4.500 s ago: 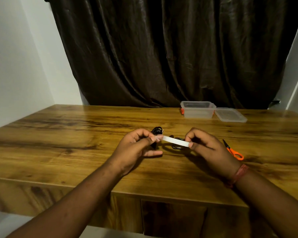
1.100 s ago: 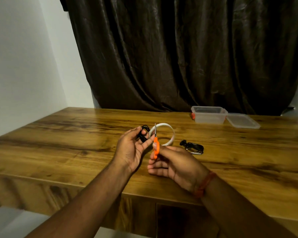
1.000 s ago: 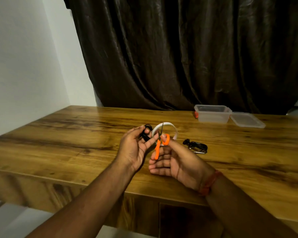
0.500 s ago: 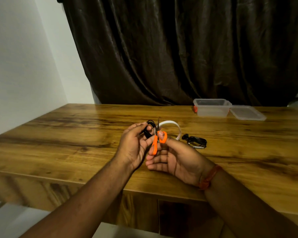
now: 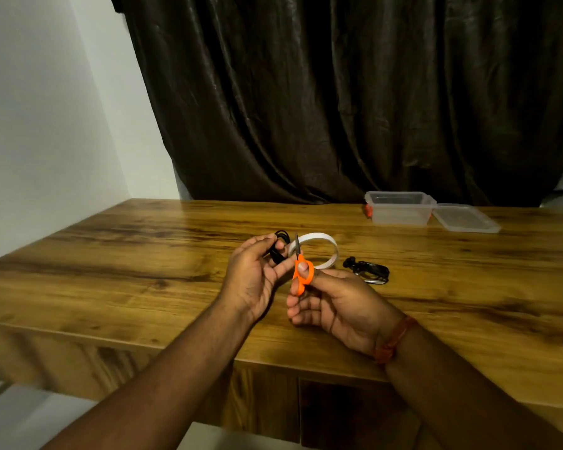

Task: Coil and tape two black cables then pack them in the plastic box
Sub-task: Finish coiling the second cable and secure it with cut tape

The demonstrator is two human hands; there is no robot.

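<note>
The first coiled black cable [image 5: 279, 246] is a small, tight bundle of thin glossy cord, and it is held above the table in the left hand [image 5: 252, 280], whose thumb and fingers are curled around it. From this bundle a white strip of tape goes to the flat white ring of the tape roll [image 5: 319, 248], which appears just behind the hands. The right hand [image 5: 335, 306] holds the small scissors with orange plastic handles [image 5: 301, 271]; the thumb is inside one handle loop and the other fingers are curled below. The short metal blades point up and stand beside the tape, very near the cable; if they touch the tape, I cannot tell. On the right wrist there is a reddish thread band [image 5: 392, 341].

The second black cable [image 5: 368, 272], also coiled into a small bundle, with a silver part at its near edge, lies on the table just to the right of the hands.

The clear rectangular plastic box [image 5: 400, 209] stands open at the far edge of the table, with an orange clip on its left end. Its clear flat lid [image 5: 465, 219] lies beside it on the right, touching or almost touching it.

The wooden table [image 5: 127, 271] is brown-yellow with dark grain lines. Behind it hangs a dark brown shiny curtain [image 5: 338, 92], and on the left is a plain white wall [image 5: 39, 125].
</note>
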